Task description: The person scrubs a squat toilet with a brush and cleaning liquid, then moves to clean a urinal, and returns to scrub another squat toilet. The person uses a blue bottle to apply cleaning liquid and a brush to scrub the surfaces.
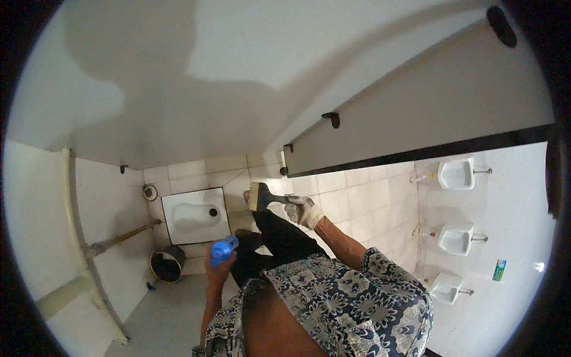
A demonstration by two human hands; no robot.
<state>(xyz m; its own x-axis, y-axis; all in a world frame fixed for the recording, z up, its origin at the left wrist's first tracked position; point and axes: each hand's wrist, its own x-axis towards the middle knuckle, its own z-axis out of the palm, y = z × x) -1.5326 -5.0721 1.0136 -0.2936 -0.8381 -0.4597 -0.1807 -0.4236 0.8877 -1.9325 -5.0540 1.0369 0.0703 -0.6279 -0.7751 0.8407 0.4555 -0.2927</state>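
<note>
My left hand (219,271), bare, is closed around a translucent blue plastic bottle (224,250), held between my body and the squat toilet. In a pale knitted work glove, my right hand (304,211) grips the dark handle of a wide flat brush (264,197). The brush's pale bristle edge points left, over the tiled floor near my foot. A white ceramic squat toilet (192,216) is set into the floor to the left of the brush. Its dark drain hole lies at the end nearer the brush. Neither the bottle nor the brush touches the toilet.
A dark waste bin (167,264) stands beside the toilet, near the wall. A stained pipe (125,235) runs from the wall towards the toilet. Grey partition panels (424,102) edge the stall. Several white urinals (457,174) line the wall on the right.
</note>
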